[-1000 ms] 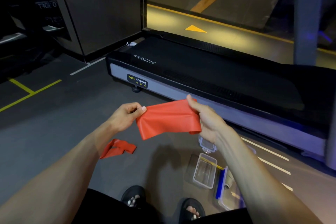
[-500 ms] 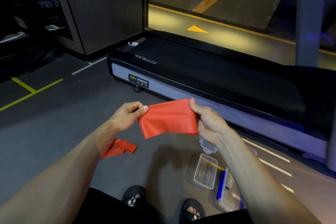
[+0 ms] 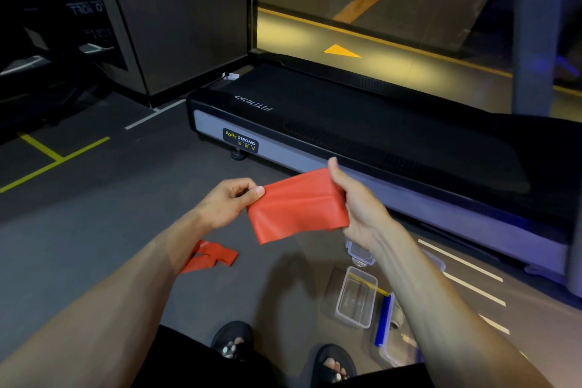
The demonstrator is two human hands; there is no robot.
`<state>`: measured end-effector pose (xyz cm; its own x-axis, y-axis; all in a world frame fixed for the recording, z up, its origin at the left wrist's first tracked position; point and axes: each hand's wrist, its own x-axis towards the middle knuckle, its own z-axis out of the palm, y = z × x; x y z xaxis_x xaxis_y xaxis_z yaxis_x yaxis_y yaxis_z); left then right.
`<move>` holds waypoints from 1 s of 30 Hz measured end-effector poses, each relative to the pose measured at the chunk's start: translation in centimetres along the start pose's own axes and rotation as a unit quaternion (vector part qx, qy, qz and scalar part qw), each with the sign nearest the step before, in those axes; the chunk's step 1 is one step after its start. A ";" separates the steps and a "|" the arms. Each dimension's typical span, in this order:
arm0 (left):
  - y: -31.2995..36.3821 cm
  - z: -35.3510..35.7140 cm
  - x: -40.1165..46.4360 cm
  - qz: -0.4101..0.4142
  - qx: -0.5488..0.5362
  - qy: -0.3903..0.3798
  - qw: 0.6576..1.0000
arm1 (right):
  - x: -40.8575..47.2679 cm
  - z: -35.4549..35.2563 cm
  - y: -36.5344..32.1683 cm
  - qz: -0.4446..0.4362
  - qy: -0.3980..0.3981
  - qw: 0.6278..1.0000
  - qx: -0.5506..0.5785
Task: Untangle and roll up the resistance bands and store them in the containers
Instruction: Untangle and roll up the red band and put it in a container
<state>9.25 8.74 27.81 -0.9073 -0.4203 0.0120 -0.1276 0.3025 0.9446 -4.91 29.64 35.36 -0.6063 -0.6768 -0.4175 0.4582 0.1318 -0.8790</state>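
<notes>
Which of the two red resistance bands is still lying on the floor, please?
The smaller, crumpled red band on the grey floor, below the left forearm. The other band is off the floor, held between the left hand and right hand.

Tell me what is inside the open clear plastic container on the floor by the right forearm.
The open clear rectangular plastic container looks empty; only its see-through bottom shows. No red band is in it. Other containers beside it are partly covered by the right forearm.

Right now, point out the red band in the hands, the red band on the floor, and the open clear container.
held red band [image 3: 296, 208], head view, middle of the flat sheet.
floor red band [image 3: 217, 257], head view, folded middle part.
clear container [image 3: 345, 313], head view, left rim.
</notes>
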 end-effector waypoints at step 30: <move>1.9 0.7 0.3 0.026 -0.011 -0.121 0.992 | 1.2 -1.7 0.6 0.003 0.110 0.994 -0.026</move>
<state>8.45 9.83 29.34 -0.9825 -0.1857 -0.0167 -0.0726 0.2983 0.9517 -6.50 30.14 33.96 -0.7340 -0.5016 -0.4579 0.4315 0.1762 -0.8847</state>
